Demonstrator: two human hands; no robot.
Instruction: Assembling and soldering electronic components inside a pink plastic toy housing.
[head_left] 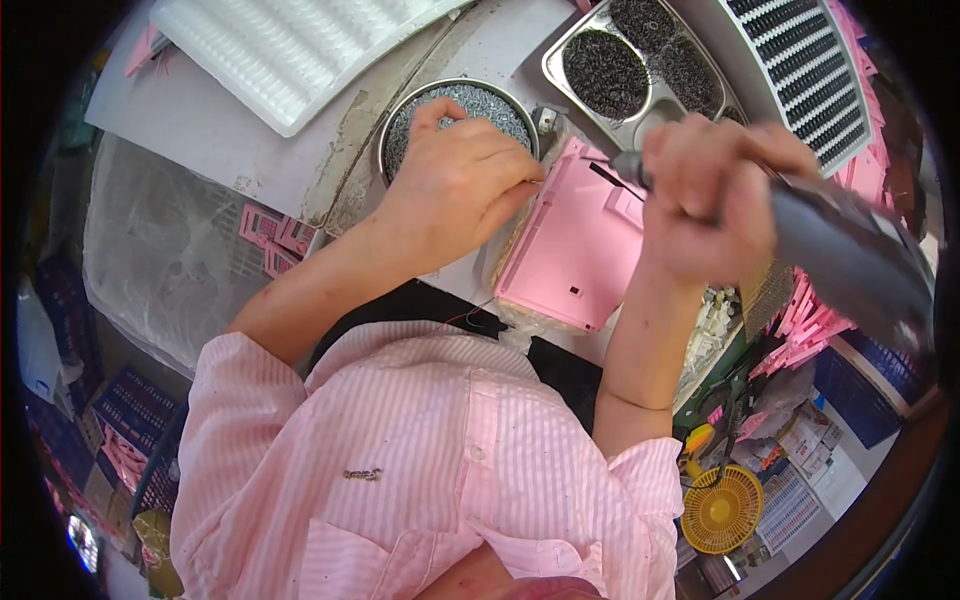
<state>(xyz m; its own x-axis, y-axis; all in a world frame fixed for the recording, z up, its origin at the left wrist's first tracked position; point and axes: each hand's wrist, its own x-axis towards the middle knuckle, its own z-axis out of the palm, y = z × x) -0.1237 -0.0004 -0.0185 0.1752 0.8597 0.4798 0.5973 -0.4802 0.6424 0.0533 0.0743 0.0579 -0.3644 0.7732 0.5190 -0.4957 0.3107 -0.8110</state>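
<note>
The desk runs behind both arms, its pale top crossed by a worn, stained seam. A white ribbed tray lies over its far left part. Cloudy plastic sheeting hangs at the left, with small pink parts beside it. At the far right stands a box of black and white pieces in rows; near it, a metal tray carries heaps of dark, curly bits. A round metal bowl of silvery small pieces sits left of that tray, partly covered by the left hand. Pink strips and a yellow basket fill the lower right.

The pink panel lies flat on the desk between the forearms, slightly turned, with raised edges, a dark slot near its top and a small dark square near its bottom. The right hand hides its upper right. A dark, blurred power driver slants across, its thin bit over the panel's far end.

The left grip bends over the bowl's near side, fingers curled, fingertips drawn together by the panel's edge; I cannot tell whether they pinch anything. The right grip is wrapped firmly around the driver.
</note>
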